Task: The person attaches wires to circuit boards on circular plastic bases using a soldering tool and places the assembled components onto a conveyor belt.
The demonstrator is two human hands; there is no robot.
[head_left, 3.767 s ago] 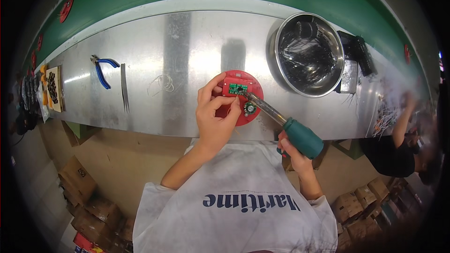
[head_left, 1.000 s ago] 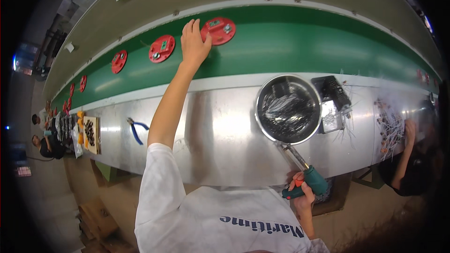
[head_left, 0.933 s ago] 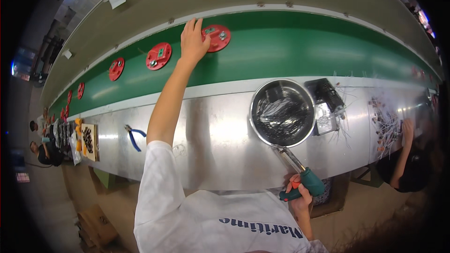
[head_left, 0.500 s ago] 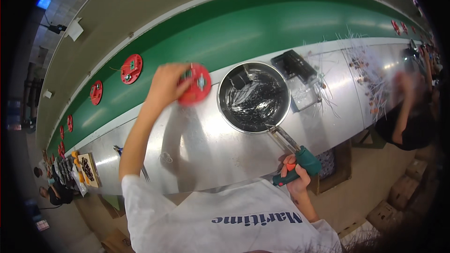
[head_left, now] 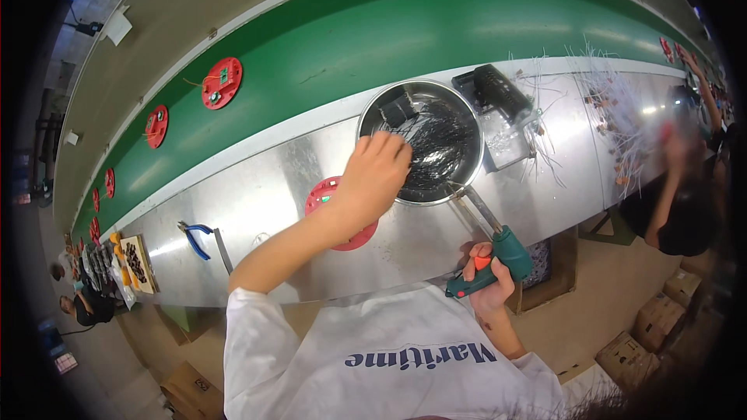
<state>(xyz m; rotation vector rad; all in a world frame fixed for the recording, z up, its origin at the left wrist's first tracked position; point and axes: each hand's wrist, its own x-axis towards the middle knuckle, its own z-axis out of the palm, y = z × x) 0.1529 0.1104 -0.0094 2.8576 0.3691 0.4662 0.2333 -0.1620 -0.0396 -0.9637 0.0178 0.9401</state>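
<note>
My left hand (head_left: 379, 168) is over the left side of a round metal pan (head_left: 481, 142), its fingers bent together down past the rim. I cannot make out what is between its fingertips. Inside the pan lie many thin, shiny black pieces (head_left: 443, 136) and a dark block (head_left: 398, 112). Under my left forearm a red disc (head_left: 359, 238) with a small circuit board rests on the metal table, partly hidden. My right hand (head_left: 492, 280) grips a green pistol-shaped tool (head_left: 511, 255) with an orange trigger. Its metal barrel points up to the pan's near rim.
Several red discs (head_left: 222, 83) with boards sit along the green belt (head_left: 327, 47). Blue-handled pliers (head_left: 196, 239) lie on the table at left. Right of the pan are a black holder (head_left: 498, 93) and a pile of white wires (head_left: 611, 117). Another person (head_left: 677, 210) works at far right.
My left hand has let go of the red disc, now lying nearer me on the table, and has moved right to the pan. My right hand still holds the tool.
</note>
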